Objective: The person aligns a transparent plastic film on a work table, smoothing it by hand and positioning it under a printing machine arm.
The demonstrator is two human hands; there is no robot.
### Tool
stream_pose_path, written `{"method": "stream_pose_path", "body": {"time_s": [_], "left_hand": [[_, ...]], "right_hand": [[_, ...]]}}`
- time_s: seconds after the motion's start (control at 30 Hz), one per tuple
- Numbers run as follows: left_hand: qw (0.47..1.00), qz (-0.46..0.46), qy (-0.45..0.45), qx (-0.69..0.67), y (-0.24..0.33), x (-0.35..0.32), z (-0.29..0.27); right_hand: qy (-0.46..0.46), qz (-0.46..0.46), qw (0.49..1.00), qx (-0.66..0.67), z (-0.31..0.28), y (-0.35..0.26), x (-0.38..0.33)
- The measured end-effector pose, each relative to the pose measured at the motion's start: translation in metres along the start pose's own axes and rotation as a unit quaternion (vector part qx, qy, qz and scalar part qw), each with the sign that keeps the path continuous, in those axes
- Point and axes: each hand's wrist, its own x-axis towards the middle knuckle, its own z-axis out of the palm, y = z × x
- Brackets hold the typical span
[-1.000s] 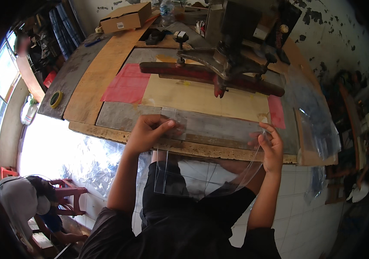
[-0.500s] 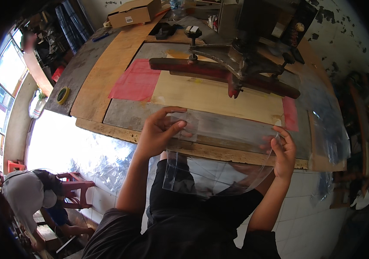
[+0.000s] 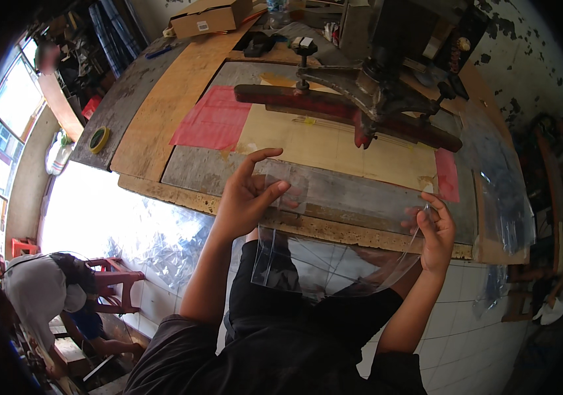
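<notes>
A clear plastic sheet [image 3: 334, 266], folded along its sides, is stretched between my two hands in front of the worktable's near edge. My left hand [image 3: 245, 197] grips its left upper corner with thumb and bent fingers, the index finger lifted off. At the right edge, my right hand [image 3: 434, 230] pinches the plastic between thumb and fingers. The lower part of the sheet hangs over my lap. Beyond my hands, a press with a long red bar [image 3: 281, 99] stands over a cream-coloured sheet [image 3: 275, 135] on the table.
Pink patches [image 3: 212, 118] flank the cream sheet. A tape roll [image 3: 99, 139] lies at the table's left, a cardboard box [image 3: 209, 18] at the back. More clear plastic [image 3: 508, 204] covers the right side. At lower left, another person [image 3: 51, 289] bends near a red stool [image 3: 116, 286].
My left index finger has lifted away from the plastic and straightened. Both hands still hold the sheet in nearly the same place; the whole view has shifted slightly.
</notes>
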Motion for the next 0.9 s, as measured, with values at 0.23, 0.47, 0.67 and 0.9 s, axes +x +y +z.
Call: {"method": "stream_pose_path", "body": {"time_s": [0.23,0.47,0.67,0.9], "left_hand": [[1.000,0.026,0.011,0.006,-0.003,0.002,0.002],[1.000,-0.005,-0.021,-0.014,-0.004,0.002,-0.005],[1.000,-0.020,-0.017,-0.001,-0.013,0.004,-0.009],[0.979,0.038,0.052,0.195,-0.019,0.005,-0.001]], "right_hand": [[0.007,-0.002,1.000,-0.015,0.004,-0.002,0.000],[0.022,-0.007,0.999,-0.029,0.005,-0.001,-0.002],[0.032,-0.010,0.999,-0.023,0.005,0.000,-0.003],[0.079,-0.035,0.994,-0.060,0.005,0.008,-0.003]]}}
